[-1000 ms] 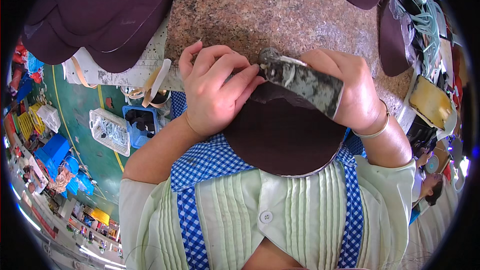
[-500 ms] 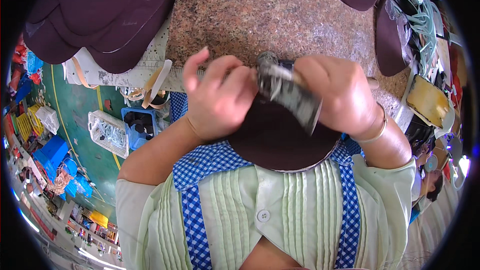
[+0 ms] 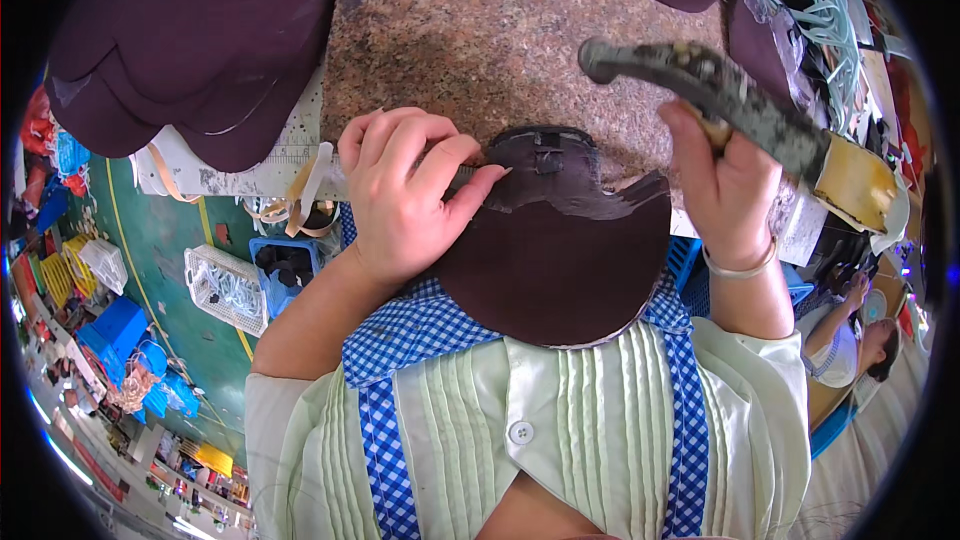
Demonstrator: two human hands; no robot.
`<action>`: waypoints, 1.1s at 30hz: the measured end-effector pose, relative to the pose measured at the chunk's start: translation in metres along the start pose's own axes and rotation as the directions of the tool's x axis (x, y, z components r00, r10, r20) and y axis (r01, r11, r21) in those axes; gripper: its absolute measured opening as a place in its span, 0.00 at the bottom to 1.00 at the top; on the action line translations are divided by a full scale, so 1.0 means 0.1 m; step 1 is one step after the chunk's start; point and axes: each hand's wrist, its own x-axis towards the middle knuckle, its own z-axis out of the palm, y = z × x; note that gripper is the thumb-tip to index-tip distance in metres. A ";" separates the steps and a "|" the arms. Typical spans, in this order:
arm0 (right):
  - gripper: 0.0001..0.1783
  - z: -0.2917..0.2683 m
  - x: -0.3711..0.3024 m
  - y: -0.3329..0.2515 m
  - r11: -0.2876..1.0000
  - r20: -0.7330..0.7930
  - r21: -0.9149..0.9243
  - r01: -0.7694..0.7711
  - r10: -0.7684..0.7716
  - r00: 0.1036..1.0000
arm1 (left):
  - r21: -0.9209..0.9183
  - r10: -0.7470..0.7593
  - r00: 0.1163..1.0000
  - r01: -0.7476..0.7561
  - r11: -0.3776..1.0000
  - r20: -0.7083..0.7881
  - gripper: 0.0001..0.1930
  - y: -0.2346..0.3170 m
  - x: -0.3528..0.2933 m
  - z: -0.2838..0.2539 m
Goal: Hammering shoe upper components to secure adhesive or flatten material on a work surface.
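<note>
My right hand (image 3: 735, 180) grips the wooden handle of a hammer (image 3: 735, 90), raised above the right side of the stone slab (image 3: 480, 30). The hammer's dark, worn metal head has a round face at one end and a broad flat end at the other. A dark brown leather-like piece (image 3: 560, 270) with a rounded lower edge lies from the slab's near edge towards my chest. Its upper part has a dark curved rim and a small slot. My left hand (image 3: 410, 190) is closed at its left edge, thumb on the piece, around a small greyish thing mostly hidden by the fingers.
Stacked dark brown pieces (image 3: 190, 50) cover the table at the left. Pale green cords (image 3: 835, 30) and a yellowish block (image 3: 855, 185) lie at the right. Below the table's left edge stand a white basket (image 3: 225, 290) and a blue basket (image 3: 285, 260). Another person (image 3: 850, 340) sits at the far right.
My right hand has lifted the hammer up and to the right, off the brown piece, uncovering its upper part. My left hand has shifted slightly left, its fingers now curled closer together.
</note>
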 end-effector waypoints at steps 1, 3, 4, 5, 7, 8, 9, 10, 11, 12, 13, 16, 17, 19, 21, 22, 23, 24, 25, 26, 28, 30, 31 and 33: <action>0.09 -0.04 -0.07 0.02 1.000 -0.010 -0.009 -0.007 0.007 1.000 | -0.009 0.012 1.000 -0.012 1.000 0.002 0.14 0.01 0.05 0.01; 0.10 -0.07 -0.24 0.10 0.987 0.356 -0.142 0.071 -0.016 0.934 | -0.044 0.075 0.997 -0.074 0.996 0.012 0.17 0.03 0.17 0.03; 0.10 -0.08 -0.29 0.08 0.990 0.393 -0.129 0.050 0.005 0.920 | -0.042 0.079 0.997 -0.078 0.996 0.013 0.17 0.04 0.20 0.04; 0.08 -0.08 -0.28 0.07 0.996 0.330 -0.070 0.054 -0.028 0.943 | -0.026 0.097 0.994 -0.095 0.995 0.050 0.18 0.06 0.23 0.06; 0.05 -0.15 -0.24 0.04 0.993 0.277 -0.049 -0.111 0.120 0.953 | 0.016 0.133 0.982 -0.136 0.991 0.136 0.19 0.11 0.29 0.06; 0.05 -0.24 -0.22 0.03 0.957 0.283 -0.088 -0.278 0.292 0.914 | 0.020 0.138 0.981 -0.142 0.990 0.134 0.19 0.11 0.30 0.06; 0.09 -0.18 -0.31 0.16 0.930 0.172 0.042 -0.365 0.353 0.920 | -0.025 0.146 0.977 -0.144 0.989 0.153 0.19 0.11 0.30 0.07; 0.09 -0.13 -0.34 0.18 0.932 0.166 0.049 -0.358 0.346 0.924 | -0.066 0.157 0.972 -0.147 0.987 0.173 0.19 0.12 0.31 0.08; 0.11 -0.07 -0.35 0.15 0.906 0.133 0.168 -0.389 0.370 0.920 | -0.141 0.120 0.979 -0.098 0.985 0.163 0.15 0.13 0.35 0.09; 0.14 -0.02 -0.35 0.10 0.867 0.105 0.288 -0.406 0.393 0.913 | -0.126 0.125 0.979 -0.106 0.986 0.159 0.15 0.18 0.34 0.11; 0.19 -0.02 -0.29 -0.04 0.921 0.177 0.168 -0.352 0.322 0.930 | -0.328 0.086 0.963 0.003 0.945 0.254 0.13 0.19 0.33 0.13; 0.18 0.11 -0.36 0.10 0.974 0.236 0.208 -0.087 0.036 0.971 | -0.665 0.118 0.912 0.192 0.722 0.392 0.15 0.24 0.42 0.09; 0.13 0.10 -0.41 0.04 0.901 0.207 0.349 -0.257 0.194 0.959 | -0.687 0.100 0.929 0.188 0.702 0.357 0.16 0.23 0.41 0.03; 0.04 -0.12 -0.33 -0.04 0.831 0.163 0.381 -0.404 0.370 0.915 | -0.629 0.074 0.982 0.054 0.776 0.176 0.18 0.19 0.58 -0.19; 0.09 -0.56 -0.25 0.31 0.905 -0.082 0.257 -0.340 0.371 0.925 | -0.477 0.139 0.989 -0.150 0.866 -0.059 0.22 0.06 0.78 -0.45; 0.10 -0.84 -0.14 0.38 0.888 -0.193 0.279 -0.366 0.425 0.884 | -0.428 0.108 0.993 -0.119 0.896 -0.049 0.19 -0.11 0.86 -0.55; 0.11 -1.12 -0.07 0.62 0.887 -0.268 0.229 -0.402 0.454 0.849 | -0.339 0.117 0.992 -0.127 0.932 -0.049 0.16 -0.33 0.93 -0.62; 0.12 -1.44 -0.09 0.80 0.872 -0.372 0.158 -0.463 0.487 0.790 | -0.285 0.066 0.998 -0.068 0.956 -0.017 0.14 -0.53 1.10 -0.62; 0.12 -1.46 -0.03 1.09 0.876 -0.354 0.191 -0.443 0.482 0.801 | -0.083 0.031 1.000 -0.030 0.996 0.003 0.14 -0.70 1.18 -0.71; 0.13 -1.50 0.01 1.25 0.894 -0.489 0.161 -0.417 0.440 0.754 | 0.081 0.032 0.999 -0.030 0.996 -0.019 0.14 -0.95 1.29 -0.76; 0.14 -1.60 -0.02 1.60 0.913 -0.613 0.134 -0.385 0.382 0.692 | 0.429 0.092 0.985 -0.020 0.903 -0.146 0.21 -1.49 1.48 -0.94; 0.16 -1.65 -0.21 1.88 0.822 -0.529 0.353 -0.446 0.569 0.629 | 0.576 0.157 0.954 0.018 0.817 -0.254 0.28 -2.01 1.62 -1.07; 0.16 -1.53 -0.22 1.70 0.826 -0.486 0.416 -0.381 0.555 0.675 | 0.517 0.051 0.981 0.054 0.854 -0.187 0.28 -2.10 1.66 -1.14; 0.15 -1.26 -0.26 1.43 0.777 -0.440 0.531 -0.339 0.594 0.673 | 0.463 -0.046 0.994 0.089 0.882 -0.103 0.27 -2.07 1.72 -1.20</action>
